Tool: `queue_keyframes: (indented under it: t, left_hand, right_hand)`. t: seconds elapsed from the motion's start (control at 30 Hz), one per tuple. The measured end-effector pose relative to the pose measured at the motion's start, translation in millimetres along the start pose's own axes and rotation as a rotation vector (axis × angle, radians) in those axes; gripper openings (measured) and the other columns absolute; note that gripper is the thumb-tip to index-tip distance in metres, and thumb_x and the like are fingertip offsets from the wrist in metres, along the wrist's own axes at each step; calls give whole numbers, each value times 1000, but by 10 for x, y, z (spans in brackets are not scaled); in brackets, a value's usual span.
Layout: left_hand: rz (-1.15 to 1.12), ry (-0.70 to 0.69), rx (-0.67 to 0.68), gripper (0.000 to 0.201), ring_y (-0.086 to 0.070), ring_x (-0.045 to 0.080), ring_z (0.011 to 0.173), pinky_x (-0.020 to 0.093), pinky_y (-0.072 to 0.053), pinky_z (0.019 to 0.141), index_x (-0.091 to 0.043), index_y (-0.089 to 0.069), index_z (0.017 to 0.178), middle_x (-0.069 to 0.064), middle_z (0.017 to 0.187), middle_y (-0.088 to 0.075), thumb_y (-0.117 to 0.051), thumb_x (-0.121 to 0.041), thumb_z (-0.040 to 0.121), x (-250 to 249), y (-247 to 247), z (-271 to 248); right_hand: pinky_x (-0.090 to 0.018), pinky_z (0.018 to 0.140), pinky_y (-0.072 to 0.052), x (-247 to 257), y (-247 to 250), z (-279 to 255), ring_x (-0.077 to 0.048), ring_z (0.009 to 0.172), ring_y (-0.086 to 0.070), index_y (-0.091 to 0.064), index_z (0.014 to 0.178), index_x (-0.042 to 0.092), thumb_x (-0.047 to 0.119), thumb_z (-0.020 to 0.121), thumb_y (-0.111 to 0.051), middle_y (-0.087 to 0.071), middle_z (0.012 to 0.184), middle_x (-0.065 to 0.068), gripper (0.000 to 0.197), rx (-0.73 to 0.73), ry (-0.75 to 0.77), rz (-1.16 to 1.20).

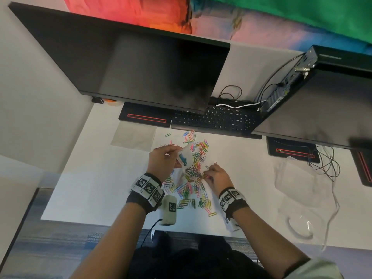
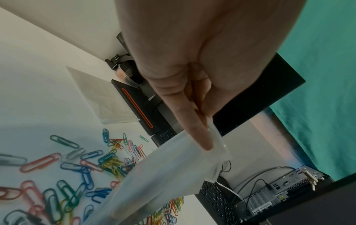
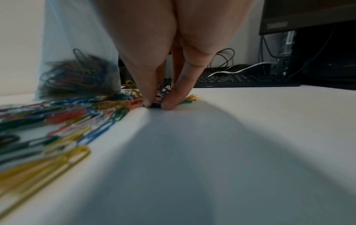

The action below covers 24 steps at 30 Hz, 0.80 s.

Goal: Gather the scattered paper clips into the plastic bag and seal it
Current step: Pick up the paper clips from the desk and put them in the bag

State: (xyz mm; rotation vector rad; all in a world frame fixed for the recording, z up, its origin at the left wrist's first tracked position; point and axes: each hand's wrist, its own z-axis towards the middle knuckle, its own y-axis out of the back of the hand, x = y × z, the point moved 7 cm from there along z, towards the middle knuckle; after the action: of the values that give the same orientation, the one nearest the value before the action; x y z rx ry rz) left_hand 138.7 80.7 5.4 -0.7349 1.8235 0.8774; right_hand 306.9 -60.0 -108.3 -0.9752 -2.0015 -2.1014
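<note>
Coloured paper clips (image 1: 196, 158) lie scattered in a heap on the white desk (image 1: 100, 178). My left hand (image 1: 164, 160) pinches the top edge of a clear plastic bag (image 1: 184, 158) and holds it upright over the heap; several clips sit in its bottom (image 3: 77, 73). In the left wrist view the thumb and fingers (image 2: 196, 130) squeeze the bag's rim (image 2: 215, 146). My right hand (image 1: 211, 175) is down on the desk at the heap's right side, its thumb and fingertips (image 3: 169, 100) pinching a small bunch of clips (image 3: 157, 102).
A black keyboard (image 1: 217, 119) and two monitors (image 1: 141, 63) stand behind the heap. A flat paper sheet (image 1: 133, 135) lies at the left. Crumpled clear plastic (image 1: 298, 178) and loose cables (image 1: 326, 164) are at the right. The desk's front edge (image 1: 141, 224) runs under my wrists.
</note>
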Motion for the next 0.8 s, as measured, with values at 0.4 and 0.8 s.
queue_keyframes:
  t: [0.4,0.8]
  left_hand:
    - [13,-14,64,20,-74,23,71,37,-63,70,-8,-74,103,8,83,-72,-55,-7,96,-38,-204,17]
    - [67,-53,149,18,-75,19,69,41,-63,68,-12,-75,103,5,91,-75,-60,-9,95,-134,-405,-47]
  right_hand:
    - [-21,81,-56,88,651,0,-20,96,-70,-67,106,1,4,86,-66,-72,102,-15,21,-91,-609,1423]
    - [-7,65,-49,828,875,191,9,63,-63,-77,89,13,5,76,-77,-71,77,6,15,-93,-203,530]
